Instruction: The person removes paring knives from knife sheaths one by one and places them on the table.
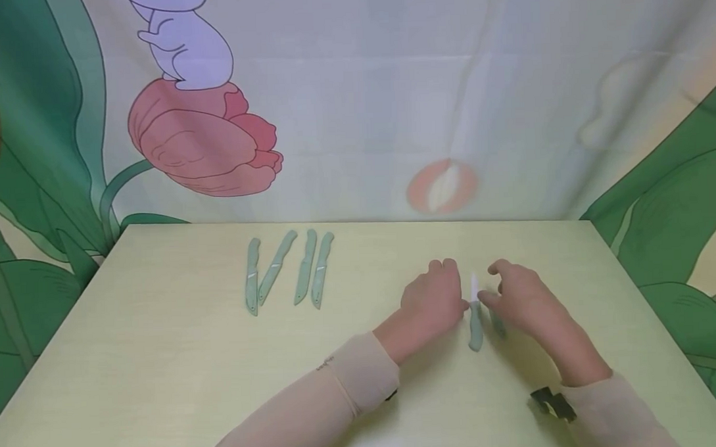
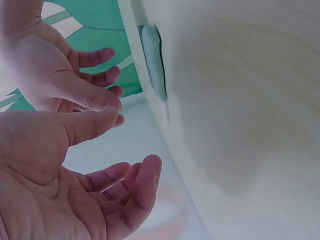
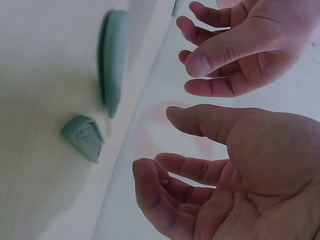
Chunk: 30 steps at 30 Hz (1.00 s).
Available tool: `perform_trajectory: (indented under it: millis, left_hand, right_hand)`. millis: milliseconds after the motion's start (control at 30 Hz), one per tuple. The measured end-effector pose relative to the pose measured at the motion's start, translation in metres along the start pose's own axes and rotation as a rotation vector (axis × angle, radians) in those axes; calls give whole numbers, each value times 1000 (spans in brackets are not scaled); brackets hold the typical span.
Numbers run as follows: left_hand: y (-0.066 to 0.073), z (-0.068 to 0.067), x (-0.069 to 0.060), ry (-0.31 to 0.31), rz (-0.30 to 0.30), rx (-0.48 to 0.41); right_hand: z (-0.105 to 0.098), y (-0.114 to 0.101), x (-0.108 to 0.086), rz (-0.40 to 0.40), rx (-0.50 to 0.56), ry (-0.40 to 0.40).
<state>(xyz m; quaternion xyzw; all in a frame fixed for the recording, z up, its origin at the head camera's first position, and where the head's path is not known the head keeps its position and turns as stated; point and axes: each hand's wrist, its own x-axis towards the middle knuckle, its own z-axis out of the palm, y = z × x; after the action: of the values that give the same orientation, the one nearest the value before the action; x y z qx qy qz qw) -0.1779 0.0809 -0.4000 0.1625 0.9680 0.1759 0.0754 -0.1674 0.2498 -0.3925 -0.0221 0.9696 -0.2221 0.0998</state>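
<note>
A small knife (image 1: pixel 475 324) with a green handle and a pale blade lies on the table between my hands, its blade pointing away from me. My left hand (image 1: pixel 434 300) hovers just left of it, fingers loosely bent around nothing. To its right is my right hand (image 1: pixel 523 300), thumb and fingers apart with no object between them. A green sheath (image 1: pixel 498 324) lies partly hidden beneath the right hand. In the right wrist view the sheath (image 3: pixel 84 138) rests near the knife's handle (image 3: pixel 115 62). The left wrist view shows the handle (image 2: pixel 154 62) beyond both hands.
Several green sheathed knives (image 1: pixel 303 268) lie side by side at the back left of the pale table (image 1: pixel 162 375). A printed curtain (image 1: pixel 354 105) hangs behind the table's far edge.
</note>
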Motion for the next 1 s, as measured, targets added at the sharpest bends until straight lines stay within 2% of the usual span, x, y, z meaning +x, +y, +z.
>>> perform_trajectory:
  millis: [300,533,700,900,1000]
  left_hand:
    - [-19,-22,-12,77,5,105]
    - [-40,-33,-23,189,26,290]
    - [-60,-36,-27,242,40,377]
    - [-82,-43,-29,271,38,416]
    - [-92,-48,-28,280,26,403]
  right_hand:
    - [-4,-21,-2,-73,16,32]
    - [-1,-36,0,-158,-3,74]
    - [6,-44,1,-221,-12,109]
    - [19,-53,7,-306,-55,153]
    - [26,-59,10,-345,-70,175]
